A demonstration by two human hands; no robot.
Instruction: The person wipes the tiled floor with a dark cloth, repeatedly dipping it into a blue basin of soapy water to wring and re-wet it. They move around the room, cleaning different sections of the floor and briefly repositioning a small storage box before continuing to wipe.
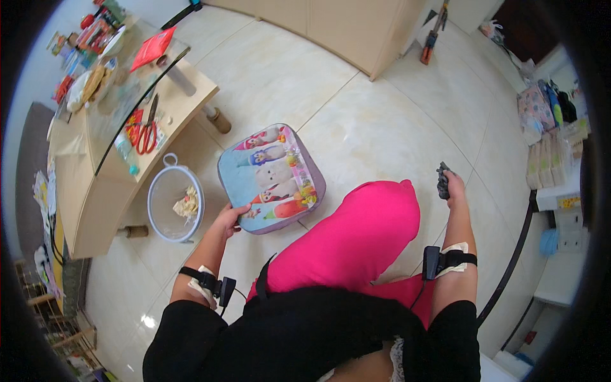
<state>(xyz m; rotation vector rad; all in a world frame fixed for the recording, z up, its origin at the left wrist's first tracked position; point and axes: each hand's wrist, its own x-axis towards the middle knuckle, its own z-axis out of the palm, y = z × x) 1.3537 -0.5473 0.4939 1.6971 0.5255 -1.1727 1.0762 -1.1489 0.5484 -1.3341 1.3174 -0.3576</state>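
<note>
The floor (356, 121) is glossy pale tile, catching the light. The cushion (270, 178) on it looks like smooth printed cloth with a purple edge. The basin (175, 205) is clear plastic. The low table (102, 184) is matt pale wood under a glass top (127, 95).

Home: tiled floor (382, 127), cluttered side table (184, 95)

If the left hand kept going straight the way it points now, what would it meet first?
The left hand already grips the near edge of the cartoon-print cushion on the floor, so it would press straight into the cushion. The white basket lies off to its left, probably clear of that line.
</note>
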